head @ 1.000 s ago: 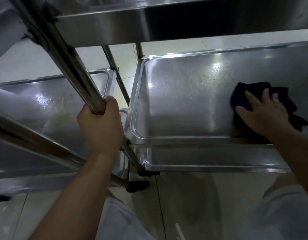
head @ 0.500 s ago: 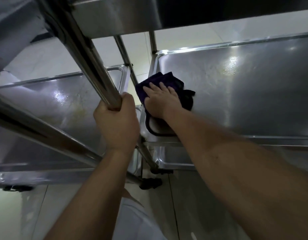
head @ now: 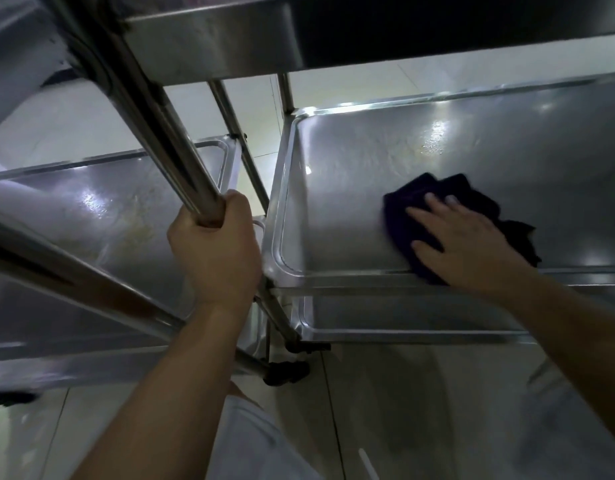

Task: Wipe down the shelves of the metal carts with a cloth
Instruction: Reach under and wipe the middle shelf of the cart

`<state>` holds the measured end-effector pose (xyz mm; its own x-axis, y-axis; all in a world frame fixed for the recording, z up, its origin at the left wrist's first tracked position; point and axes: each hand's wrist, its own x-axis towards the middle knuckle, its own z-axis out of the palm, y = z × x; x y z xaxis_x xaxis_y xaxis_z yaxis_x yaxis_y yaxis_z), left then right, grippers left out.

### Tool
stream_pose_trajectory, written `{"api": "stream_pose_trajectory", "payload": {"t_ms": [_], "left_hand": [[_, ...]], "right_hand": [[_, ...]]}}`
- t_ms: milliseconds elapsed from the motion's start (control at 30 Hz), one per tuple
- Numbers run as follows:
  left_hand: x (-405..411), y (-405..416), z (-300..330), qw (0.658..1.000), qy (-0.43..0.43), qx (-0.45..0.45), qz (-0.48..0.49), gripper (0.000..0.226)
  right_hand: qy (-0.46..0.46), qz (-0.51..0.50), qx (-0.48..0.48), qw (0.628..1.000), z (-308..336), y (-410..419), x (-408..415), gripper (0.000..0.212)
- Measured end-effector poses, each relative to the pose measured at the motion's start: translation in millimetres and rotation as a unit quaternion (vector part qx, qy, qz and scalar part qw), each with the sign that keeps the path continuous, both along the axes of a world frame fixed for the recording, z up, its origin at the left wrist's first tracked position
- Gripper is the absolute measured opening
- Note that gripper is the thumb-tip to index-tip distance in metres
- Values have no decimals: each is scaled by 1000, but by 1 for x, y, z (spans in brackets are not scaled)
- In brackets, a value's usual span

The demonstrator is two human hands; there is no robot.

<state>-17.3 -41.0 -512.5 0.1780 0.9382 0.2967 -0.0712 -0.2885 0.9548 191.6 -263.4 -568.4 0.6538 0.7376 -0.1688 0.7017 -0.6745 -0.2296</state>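
The person stands close to two metal carts that are side by side on a pale tiled floor (head: 385, 410). The dark cloth (head: 437, 199) lies on the middle shelf (head: 351, 188) of the right cart, near the front rim of this shelf and a little right of its middle. The right hand (head: 465, 244) lies flat on top of the cloth, with the fingers straight and a little spread, pointing to the left and pressing it to the metal. Part of the cloth comes out beyond the fingertips and also behind the hand, on the right side. The left hand (head: 216, 251) is well apart from the cloth, on the other side of the shelf corner. Its fingers are curled tightly around a slanted steel post (head: 153, 123) of the cart frame. Left of this post is the shelf of the left cart (head: 102, 216), with some wet shine and yellowish marks. A black caster wheel (head: 287, 372) stands on the floor between the carts.
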Motion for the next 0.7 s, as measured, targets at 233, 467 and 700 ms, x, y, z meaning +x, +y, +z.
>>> {"api": "stream_pose_trajectory", "payload": {"t_ms": [233, 467, 700], "left_hand": [[0, -2, 3, 1000, -9, -2, -10, 29], [-1, -2, 6, 1000, 9, 7, -16, 32], [-2, -3, 7, 999, 16, 21, -23, 31]], "right_hand": [[-8, -114, 6, 993, 0, 25, 20, 67], [5, 98, 37, 994, 3, 168, -88, 57], [19, 131, 40, 990, 1, 139, -100, 60]]}}
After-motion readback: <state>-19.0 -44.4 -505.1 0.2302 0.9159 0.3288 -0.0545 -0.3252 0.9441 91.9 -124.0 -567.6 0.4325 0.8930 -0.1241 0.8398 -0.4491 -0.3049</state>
